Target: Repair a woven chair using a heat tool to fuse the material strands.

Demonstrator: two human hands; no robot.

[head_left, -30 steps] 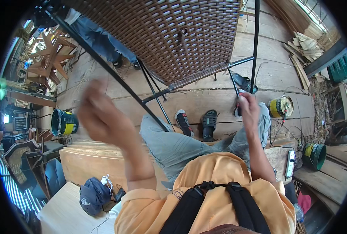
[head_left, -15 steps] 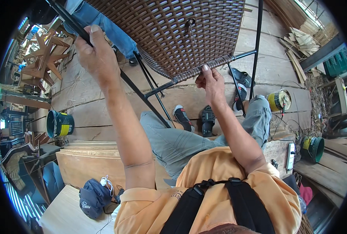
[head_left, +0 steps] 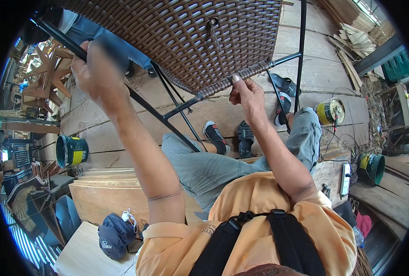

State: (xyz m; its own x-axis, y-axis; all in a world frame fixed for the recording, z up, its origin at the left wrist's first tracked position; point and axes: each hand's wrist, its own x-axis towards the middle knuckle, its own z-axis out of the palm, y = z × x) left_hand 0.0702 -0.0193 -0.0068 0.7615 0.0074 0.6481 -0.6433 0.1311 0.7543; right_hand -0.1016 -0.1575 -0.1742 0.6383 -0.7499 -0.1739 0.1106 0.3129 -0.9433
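A chair with brown woven plastic wicker (head_left: 190,41) on a black metal frame (head_left: 151,110) stands tilted in front of me. My left hand (head_left: 98,78) is wrapped round a black tube of the frame at the upper left; part of this hand is blurred. At the near edge of the weave, my right hand (head_left: 249,96) has its thumb pressed on the wicker-wrapped rail (head_left: 218,86), with the fingers curled below. Whether a loose strand lies in those fingers is hidden. A strand hangs at a hole in the weave.
A person in blue jeans (head_left: 137,54) is behind the chair. Sandals (head_left: 245,138) lie on the plank floor between my feet. Green buckets (head_left: 72,151) stand left and right, with a paint can (head_left: 331,112) nearer. A cap (head_left: 116,234) rests on boards beside me.
The chair has shifted slightly left in the view, and my left hand has moved left and a little lower with the frame. My right hand keeps its place at the wrapped rail.
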